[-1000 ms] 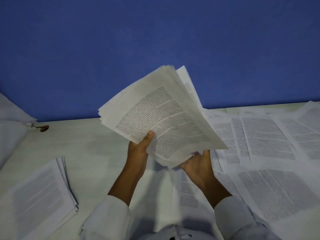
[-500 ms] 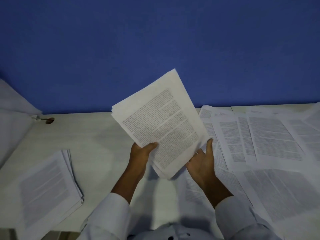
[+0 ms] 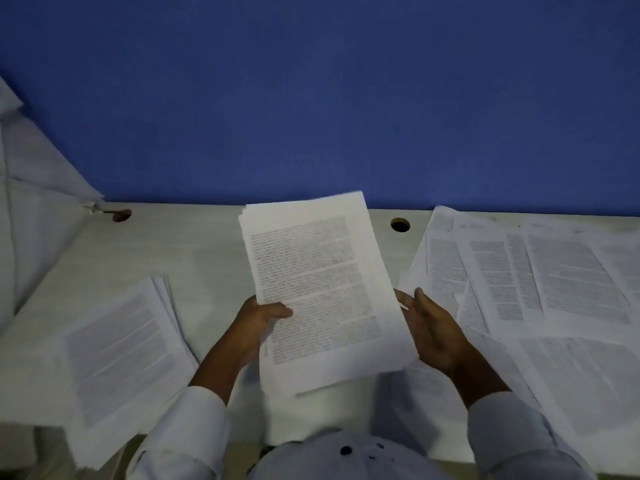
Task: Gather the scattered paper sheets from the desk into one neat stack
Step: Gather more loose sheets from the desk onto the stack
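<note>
A bundle of printed sheets (image 3: pixel 318 289) is held above the pale desk (image 3: pixel 194 251), tilted slightly. My left hand (image 3: pixel 258 323) grips its left edge, thumb on top of the page. My right hand (image 3: pixel 433 330) presses flat against the bundle's right edge, fingers extended. Loose printed sheets (image 3: pixel 540 282) lie overlapping across the right side of the desk, and one sheet (image 3: pixel 426 382) lies under the bundle. A fanned stack of sheets (image 3: pixel 124 348) rests at the left front of the desk.
A blue wall (image 3: pixel 311 98) rises behind the desk. Two round cable holes (image 3: pixel 400 225) (image 3: pixel 121 215) sit near the back edge. Pale cloth or paper (image 3: pixel 31 209) leans at the far left. The desk's front edge runs along the bottom.
The bundle has come down and flattened from a raised, fanned tilt. Its sheets are now squared together. My right hand has moved from under it to its right edge.
</note>
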`<state>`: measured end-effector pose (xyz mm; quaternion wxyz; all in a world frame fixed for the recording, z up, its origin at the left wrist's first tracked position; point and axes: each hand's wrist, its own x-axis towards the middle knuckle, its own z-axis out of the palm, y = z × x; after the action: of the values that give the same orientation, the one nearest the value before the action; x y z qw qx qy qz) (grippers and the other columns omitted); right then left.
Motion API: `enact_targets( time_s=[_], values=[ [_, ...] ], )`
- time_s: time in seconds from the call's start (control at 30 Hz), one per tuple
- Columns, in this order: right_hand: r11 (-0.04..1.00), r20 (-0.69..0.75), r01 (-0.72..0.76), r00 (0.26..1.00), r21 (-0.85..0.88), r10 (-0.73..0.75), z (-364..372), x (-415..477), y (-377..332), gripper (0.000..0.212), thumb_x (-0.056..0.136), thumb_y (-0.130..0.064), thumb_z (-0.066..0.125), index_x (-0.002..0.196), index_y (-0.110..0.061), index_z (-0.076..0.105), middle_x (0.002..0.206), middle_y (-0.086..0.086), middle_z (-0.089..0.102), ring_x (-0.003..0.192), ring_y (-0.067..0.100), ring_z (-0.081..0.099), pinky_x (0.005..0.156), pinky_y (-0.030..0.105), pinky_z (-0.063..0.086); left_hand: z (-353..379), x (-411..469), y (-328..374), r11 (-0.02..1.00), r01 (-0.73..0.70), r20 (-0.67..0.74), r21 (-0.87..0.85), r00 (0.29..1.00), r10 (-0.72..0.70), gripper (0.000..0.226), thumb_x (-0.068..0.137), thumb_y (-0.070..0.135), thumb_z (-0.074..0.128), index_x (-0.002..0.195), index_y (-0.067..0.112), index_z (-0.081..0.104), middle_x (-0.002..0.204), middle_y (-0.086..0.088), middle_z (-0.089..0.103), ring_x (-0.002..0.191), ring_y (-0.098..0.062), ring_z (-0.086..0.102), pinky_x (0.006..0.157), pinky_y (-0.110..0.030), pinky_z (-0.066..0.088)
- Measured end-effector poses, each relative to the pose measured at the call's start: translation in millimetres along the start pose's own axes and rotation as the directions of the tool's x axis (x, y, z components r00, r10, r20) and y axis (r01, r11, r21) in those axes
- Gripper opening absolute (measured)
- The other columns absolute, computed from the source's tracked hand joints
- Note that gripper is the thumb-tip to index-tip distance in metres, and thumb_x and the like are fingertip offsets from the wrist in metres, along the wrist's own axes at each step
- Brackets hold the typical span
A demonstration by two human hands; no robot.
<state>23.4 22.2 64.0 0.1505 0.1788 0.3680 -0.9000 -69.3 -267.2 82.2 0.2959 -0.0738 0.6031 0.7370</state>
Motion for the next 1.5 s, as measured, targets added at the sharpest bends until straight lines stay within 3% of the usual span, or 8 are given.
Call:
enact_targets(
  time_s=[0.13,0.3,0.53,0.73,1.0,1.2,1.37,1.5],
  values=[
    [0.988,-0.035,-0.121,0.992,-0.095,0.118,38.8,11.9,27.3,0.046,0.080,-0.040,0.071,0.116,-0.012,0.072,0.124,0.014,0.066,0.107,0.032,0.067,0.081,0.040,0.058,-41.3,-19.3,-9.3,0.997,0.059,0.079,0.053,0.995,-0.063,0.048,0.070,-0.002,0.071,0.117,0.006,0.067,0.115,-0.010,0.071,0.106,-0.026,0.067,0.087,-0.028,0.056],
    [0.946,-0.047,-0.158,0.988,-0.283,0.151,105.9,39.1,69.8,0.040,0.087,-0.024,0.062,0.123,-0.007,0.065,0.126,0.017,0.065,0.108,0.031,0.066,0.083,0.035,0.056,-73.3,-36.3,-15.5,0.992,0.117,0.116,0.054,0.986,-0.123,0.042,0.084,0.002,0.069,0.125,0.007,0.064,0.123,-0.013,0.068,0.114,-0.030,0.064,0.101,-0.039,0.048],
    [0.944,-0.056,-0.178,0.984,-0.277,0.169,142.6,68.5,108.2,0.045,0.092,-0.026,0.063,0.130,-0.004,0.059,0.129,0.019,0.063,0.118,0.038,0.059,0.093,0.041,0.051,-148.0,-57.8,-9.2,0.991,0.105,-0.022,-0.085,0.994,-0.108,0.040,0.090,0.012,0.063,0.129,0.008,0.061,0.126,-0.012,0.066,0.117,-0.030,0.063,0.106,-0.043,0.043],
    [0.857,-0.105,-0.196,0.980,-0.477,0.166,191.5,87.9,156.5,0.026,0.089,-0.017,0.068,0.114,-0.010,0.069,0.107,0.008,0.074,0.096,0.024,0.072,0.073,0.028,0.058,-173.9,-79.3,-22.4,0.992,0.123,-0.175,-0.027,0.976,-0.126,0.029,0.089,0.014,0.068,0.117,0.012,0.069,0.113,-0.008,0.073,0.103,-0.025,0.070,0.095,-0.037,0.053],
    [0.721,-0.075,-0.150,0.988,-0.676,0.136,231.0,135.0,207.3,0.032,0.088,-0.011,0.069,0.120,-0.011,0.067,0.114,0.004,0.071,0.102,0.019,0.068,0.088,0.029,0.054,-244.4,-105.8,-23.8,0.998,0.009,-0.558,-0.059,0.829,-0.041,0.025,0.090,0.003,0.064,0.107,0.020,0.068,0.098,0.003,0.072,0.088,-0.016,0.068,0.072,-0.027,0.053],
    [0.474,0.094,0.028,0.989,-0.880,0.115,277.8,160.1,238.1,0.031,0.090,-0.008,0.057,0.119,-0.016,0.064,0.113,-0.002,0.068,0.102,0.017,0.065,0.078,0.021,0.050,-278.2,-112.6,-20.9,0.999,0.004,-0.652,0.052,0.758,0.030,0.036,0.092,0.007,0.059,0.126,0.018,0.062,0.122,-0.002,0.066,0.106,-0.025,0.064,0.098,-0.038,0.049],
    [0.339,-0.033,-0.047,0.998,-0.940,0.049,276.7,171.8,250.8,0.045,0.090,-0.027,0.064,0.129,-0.014,0.048,0.118,-0.002,0.056,0.106,0.017,0.056,0.089,0.026,0.044,-285.3,-115.9,-20.6,0.979,0.080,-0.717,0.185,0.692,0.079,0.048,0.096,0.014,0.057,0.142,0.008,0.047,0.136,0.001,0.052,0.127,-0.026,0.051,0.103,-0.033,0.041],
    [0.363,-0.128,-0.115,0.992,-0.925,-0.010,245.0,167.9,250.5,0.031,0.084,-0.032,0.066,0.110,-0.020,0.055,0.107,-0.004,0.056,0.101,0.018,0.057,0.083,0.028,0.042,-278.5,-120.5,-34.7,0.957,0.162,-0.777,0.239,0.623,0.089,0.050,0.096,0.019,0.058,0.143,0.007,0.045,0.146,-0.010,0.048,0.131,-0.029,0.048,0.107,-0.036,0.037]
  ],
)
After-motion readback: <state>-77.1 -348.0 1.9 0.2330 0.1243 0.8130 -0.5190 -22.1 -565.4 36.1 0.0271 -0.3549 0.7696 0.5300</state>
